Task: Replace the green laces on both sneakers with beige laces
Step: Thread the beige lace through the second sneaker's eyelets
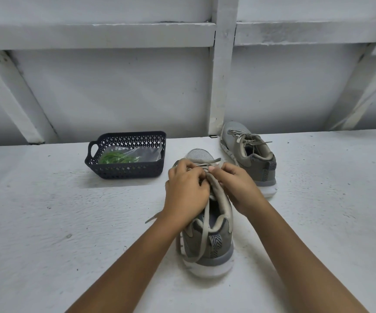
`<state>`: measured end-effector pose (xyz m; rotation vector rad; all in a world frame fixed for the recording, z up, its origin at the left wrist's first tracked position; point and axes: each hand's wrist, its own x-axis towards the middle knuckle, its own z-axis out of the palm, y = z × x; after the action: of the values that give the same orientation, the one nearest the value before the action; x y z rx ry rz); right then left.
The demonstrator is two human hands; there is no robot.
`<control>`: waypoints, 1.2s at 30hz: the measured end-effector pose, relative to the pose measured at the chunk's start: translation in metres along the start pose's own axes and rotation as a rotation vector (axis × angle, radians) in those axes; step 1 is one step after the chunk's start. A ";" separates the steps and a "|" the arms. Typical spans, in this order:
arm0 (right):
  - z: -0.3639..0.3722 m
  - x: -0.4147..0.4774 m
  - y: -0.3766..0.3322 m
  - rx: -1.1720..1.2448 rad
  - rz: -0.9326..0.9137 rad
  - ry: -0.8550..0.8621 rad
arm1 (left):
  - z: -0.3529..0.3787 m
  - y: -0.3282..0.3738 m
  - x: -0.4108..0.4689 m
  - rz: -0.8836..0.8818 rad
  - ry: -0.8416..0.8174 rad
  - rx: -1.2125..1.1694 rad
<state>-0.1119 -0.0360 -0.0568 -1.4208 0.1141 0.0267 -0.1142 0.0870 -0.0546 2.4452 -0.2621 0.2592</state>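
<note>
A grey-olive sneaker (214, 242) stands in front of me, heel toward me, toe pointing away. A beige lace (204, 231) runs through its eyelets and one loose end trails down over the heel. My left hand (186, 193) and my right hand (239, 186) sit close together over the tongue, fingers curled and pinching the beige lace near the upper eyelets. A second sneaker (257, 163) rests behind to the right, laced in beige with loose ends. Green laces (117, 157) lie in a clear bag inside a dark basket (124, 172).
The white textured tabletop (69, 222) spreads around the shoes. The dark plastic basket stands to the left of the near sneaker. A white wall with wooden beams (222, 75) rises right behind the table's far edge.
</note>
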 end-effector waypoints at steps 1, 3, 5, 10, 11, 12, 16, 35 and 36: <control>0.001 0.003 -0.001 0.022 0.041 0.026 | 0.001 -0.001 -0.001 0.033 0.037 0.001; 0.001 0.009 -0.003 0.056 0.111 0.109 | 0.001 -0.001 -0.002 0.106 0.129 -0.035; 0.002 0.012 -0.005 0.049 0.146 0.162 | 0.000 -0.002 -0.004 0.162 0.224 -0.102; 0.004 0.009 -0.010 -0.020 0.166 0.216 | -0.023 -0.003 -0.007 0.007 0.207 -0.710; 0.004 0.010 -0.010 -0.009 0.172 0.228 | -0.031 -0.003 -0.006 -0.060 0.160 -0.956; 0.004 0.010 -0.011 0.001 0.180 0.238 | -0.041 -0.005 -0.004 -0.113 0.133 -1.192; 0.003 0.012 -0.006 0.020 0.172 0.278 | -0.085 -0.032 0.005 -0.300 0.097 -1.525; 0.009 0.003 -0.002 0.004 0.034 0.310 | -0.026 0.010 0.008 0.231 -0.128 0.495; 0.008 0.003 -0.003 0.009 0.041 0.311 | -0.025 0.009 0.008 0.233 -0.114 0.443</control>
<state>-0.1080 -0.0286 -0.0533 -1.4053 0.4000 -0.1615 -0.1117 0.0951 -0.0287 2.8725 -0.5958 0.3052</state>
